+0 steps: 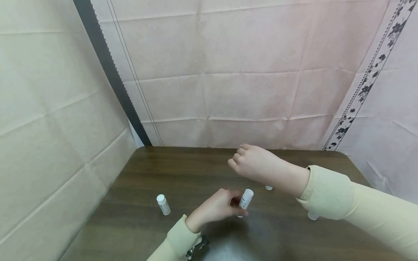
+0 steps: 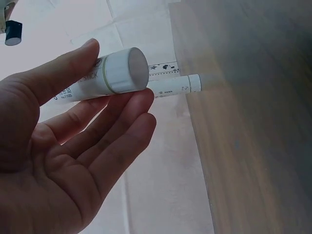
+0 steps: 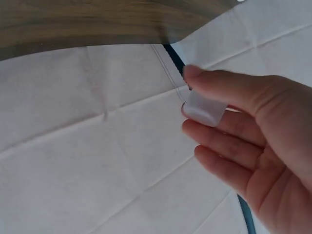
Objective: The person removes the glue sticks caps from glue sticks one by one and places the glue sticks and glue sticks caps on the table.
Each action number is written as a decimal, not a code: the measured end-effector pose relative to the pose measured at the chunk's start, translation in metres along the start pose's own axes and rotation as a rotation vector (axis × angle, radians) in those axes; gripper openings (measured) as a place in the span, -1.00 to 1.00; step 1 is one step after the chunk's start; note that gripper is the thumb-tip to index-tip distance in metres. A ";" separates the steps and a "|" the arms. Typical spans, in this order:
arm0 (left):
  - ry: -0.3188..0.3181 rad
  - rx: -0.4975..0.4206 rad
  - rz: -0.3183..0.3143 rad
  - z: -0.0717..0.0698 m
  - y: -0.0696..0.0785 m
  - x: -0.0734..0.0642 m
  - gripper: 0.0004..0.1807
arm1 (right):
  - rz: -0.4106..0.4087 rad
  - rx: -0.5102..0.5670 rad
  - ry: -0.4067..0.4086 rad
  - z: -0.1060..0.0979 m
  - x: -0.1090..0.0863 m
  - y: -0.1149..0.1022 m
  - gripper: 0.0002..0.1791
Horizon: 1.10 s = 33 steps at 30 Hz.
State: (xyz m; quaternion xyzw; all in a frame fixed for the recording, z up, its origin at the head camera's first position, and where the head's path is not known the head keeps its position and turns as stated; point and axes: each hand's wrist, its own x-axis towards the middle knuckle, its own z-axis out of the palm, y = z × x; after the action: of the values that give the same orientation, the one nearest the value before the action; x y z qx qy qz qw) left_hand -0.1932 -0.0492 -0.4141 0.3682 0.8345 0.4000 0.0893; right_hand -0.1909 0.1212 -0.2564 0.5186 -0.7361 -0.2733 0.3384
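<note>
In the head view my left hand (image 1: 218, 207) holds a white glue stick (image 1: 246, 199) tilted over the table. The left wrist view shows the thumb on one side of this glue stick (image 2: 117, 72) and the fingers on the other, with printed lettering and a thin green line near its broad end. My right hand (image 1: 258, 163) is raised above and beyond the left, fingers bent. In the right wrist view, its thumb and fingers pinch a small translucent white cap (image 3: 204, 107); the head view hides the cap behind the hand.
Another white glue stick (image 1: 163, 205) stands on the brown wooden table (image 1: 137, 232) at left. Two white pieces show beside the right arm, one small end (image 1: 269, 187) near the wrist and one round end (image 1: 312, 216) under the sleeve. Cloth walls (image 1: 209, 90) rise behind the table.
</note>
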 end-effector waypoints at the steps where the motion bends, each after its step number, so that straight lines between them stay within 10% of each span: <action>1: -0.001 -0.003 0.000 0.000 0.000 0.000 -0.78 | 0.003 0.024 0.015 0.002 -0.001 0.000 -0.64; 11: 0.014 0.011 -0.066 -0.012 -0.003 -0.012 -0.79 | 0.187 0.325 0.048 0.012 -0.030 0.021 -0.58; 23: 0.061 0.023 -0.108 -0.030 -0.010 -0.022 -0.80 | 0.562 0.549 -0.081 0.010 -0.114 0.054 -0.70; 33: 0.055 0.032 -0.144 -0.036 -0.012 -0.025 -0.76 | 0.774 0.628 -0.037 0.029 -0.183 0.056 -0.63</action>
State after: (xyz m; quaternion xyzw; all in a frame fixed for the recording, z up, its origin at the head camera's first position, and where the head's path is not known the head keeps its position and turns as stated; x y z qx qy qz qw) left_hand -0.1981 -0.0930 -0.4030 0.2973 0.8674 0.3891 0.0889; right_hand -0.2034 0.3142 -0.2716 0.2793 -0.9273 0.0983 0.2292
